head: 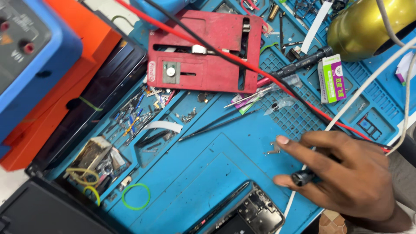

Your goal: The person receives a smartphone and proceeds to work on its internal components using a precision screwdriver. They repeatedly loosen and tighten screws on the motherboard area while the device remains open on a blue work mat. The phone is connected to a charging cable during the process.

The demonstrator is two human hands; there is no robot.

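Over the blue work mat (208, 164) on the table, the right hand (346, 173) is half curled, thumb and fingers pinching a small black tool (302, 177), index finger stretched toward a tiny metal bracket (274, 149) lying loose on the mat just beside the fingertip. Left hand not in view. Opened phone (255, 212) sits near the bottom edge, red fixture plate (203, 52) well apart. Risk: a nudge from the fingertip could flick the bracket into the mat's grid (294, 112), since nothing holds it down.
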